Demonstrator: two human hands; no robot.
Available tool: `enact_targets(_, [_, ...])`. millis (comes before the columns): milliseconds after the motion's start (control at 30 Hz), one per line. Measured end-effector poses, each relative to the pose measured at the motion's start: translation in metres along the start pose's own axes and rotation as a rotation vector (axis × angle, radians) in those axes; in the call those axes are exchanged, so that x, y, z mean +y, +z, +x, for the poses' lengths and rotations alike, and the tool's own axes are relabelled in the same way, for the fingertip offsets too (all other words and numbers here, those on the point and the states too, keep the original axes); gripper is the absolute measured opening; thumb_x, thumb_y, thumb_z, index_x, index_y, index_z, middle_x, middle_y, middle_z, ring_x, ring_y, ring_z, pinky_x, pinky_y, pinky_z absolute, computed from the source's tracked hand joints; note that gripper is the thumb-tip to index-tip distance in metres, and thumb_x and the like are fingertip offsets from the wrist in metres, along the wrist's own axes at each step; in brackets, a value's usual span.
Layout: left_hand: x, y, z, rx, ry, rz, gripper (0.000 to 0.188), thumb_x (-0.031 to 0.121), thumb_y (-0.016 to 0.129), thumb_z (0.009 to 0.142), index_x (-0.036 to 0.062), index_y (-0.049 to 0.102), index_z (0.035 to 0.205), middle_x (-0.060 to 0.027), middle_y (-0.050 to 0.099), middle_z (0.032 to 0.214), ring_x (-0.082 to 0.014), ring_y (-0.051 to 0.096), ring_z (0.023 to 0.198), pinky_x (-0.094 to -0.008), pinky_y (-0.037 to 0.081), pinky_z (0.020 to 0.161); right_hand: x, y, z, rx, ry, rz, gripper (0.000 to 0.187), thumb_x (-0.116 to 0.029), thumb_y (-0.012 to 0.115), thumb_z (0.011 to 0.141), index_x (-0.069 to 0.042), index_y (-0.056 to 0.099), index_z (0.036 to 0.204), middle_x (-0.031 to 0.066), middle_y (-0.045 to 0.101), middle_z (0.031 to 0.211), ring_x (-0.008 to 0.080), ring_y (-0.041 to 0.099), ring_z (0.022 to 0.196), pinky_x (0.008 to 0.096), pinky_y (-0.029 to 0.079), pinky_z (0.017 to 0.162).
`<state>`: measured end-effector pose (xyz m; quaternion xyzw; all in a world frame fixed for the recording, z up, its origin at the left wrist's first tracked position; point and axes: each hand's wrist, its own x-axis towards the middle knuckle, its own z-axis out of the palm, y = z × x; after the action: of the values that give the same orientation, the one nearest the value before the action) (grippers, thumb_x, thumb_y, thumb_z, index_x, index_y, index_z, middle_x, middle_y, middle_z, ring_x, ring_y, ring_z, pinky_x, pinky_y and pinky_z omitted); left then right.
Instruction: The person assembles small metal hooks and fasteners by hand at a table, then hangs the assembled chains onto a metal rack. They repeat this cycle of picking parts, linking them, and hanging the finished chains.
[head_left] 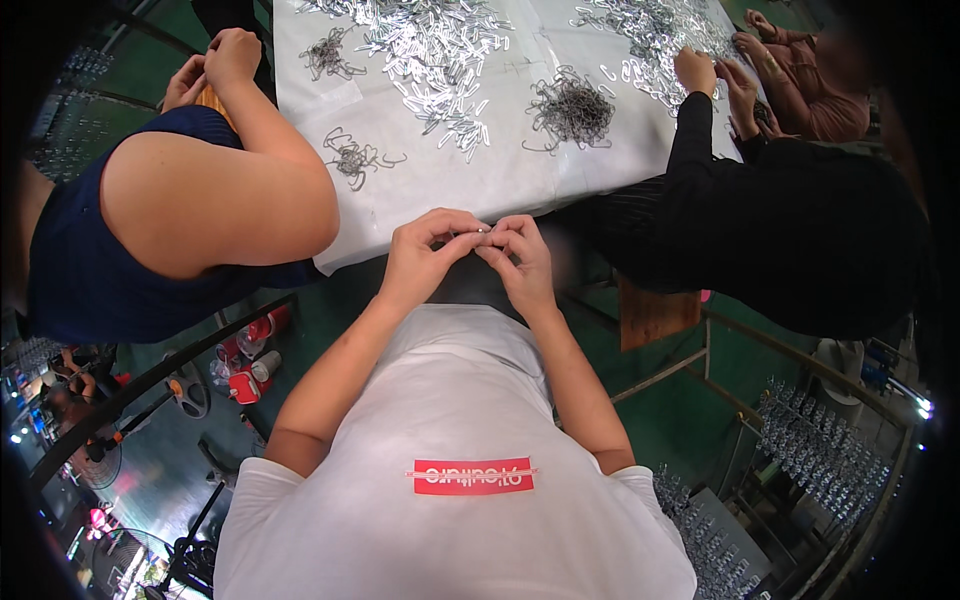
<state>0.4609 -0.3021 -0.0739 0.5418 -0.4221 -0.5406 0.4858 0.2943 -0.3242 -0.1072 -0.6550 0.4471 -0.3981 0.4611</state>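
My left hand (428, 258) and my right hand (522, 262) meet at the near edge of the white-covered table (430, 205). Thumbs and fingertips of both pinch one tiny shiny metal piece (483, 230), mostly hidden by the fingers, so its kind is unclear. Beyond my hands lies a large heap of shiny elongated metal clips (435, 50). A tangle of darker bent wire pieces (572, 108) is to its right, and smaller clumps of wire (355, 158) lie to its left.
A person in dark blue (200, 200) sits close on my left; another in black (780, 220) is on my right, hands over a second shiny heap (650, 50). Farther right is a person in brown (815, 85). A wooden stool (655, 315) and racks of hanging metal parts (815, 450) stand behind.
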Motion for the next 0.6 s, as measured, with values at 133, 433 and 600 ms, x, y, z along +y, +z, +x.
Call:
enact_targets(133, [-0.008,-0.003,-0.002,-0.005,0.087,0.054,0.012,0.004,0.068,0.082,0.0047,0.073,0.093,-0.0048,0.068,0.094,-0.0103,0.061,0.082,-0.0227,0.048,0.069,0.019,-0.027,0.021,-0.029,0.037,-0.018,0.022,-0.009,0.071,0.077,-0.005,0.067,0.098,0.005,0.06,0.089,0.0133,0.057,0.076,0.0251,0.043,0.062])
enact_targets(433, [-0.017,-0.006,-0.009,-0.022,0.11,0.055,0.015,-0.001,0.069,0.079,0.0039,0.072,0.093,-0.0051,0.068,0.093,-0.0122,0.06,0.083,-0.0237,0.049,0.074,0.115,-0.074,0.15,0.078,0.326,-0.976,0.017,-0.022,0.06,0.086,-0.008,0.068,0.09,0.0132,0.064,0.092,0.0341,0.063,0.087,0.0441,0.049,0.075])
enact_targets(600, [-0.024,-0.008,-0.01,0.022,0.155,0.064,0.012,0.008,0.073,0.08,0.0086,0.074,0.092,-0.0053,0.069,0.091,-0.0148,0.065,0.084,-0.0269,0.051,0.075,0.17,-0.071,0.178,-0.086,0.028,-1.069,0.028,-0.015,0.054,0.086,0.0,0.059,0.109,0.0206,0.062,0.102,0.0361,0.06,0.096,0.0447,0.047,0.083])
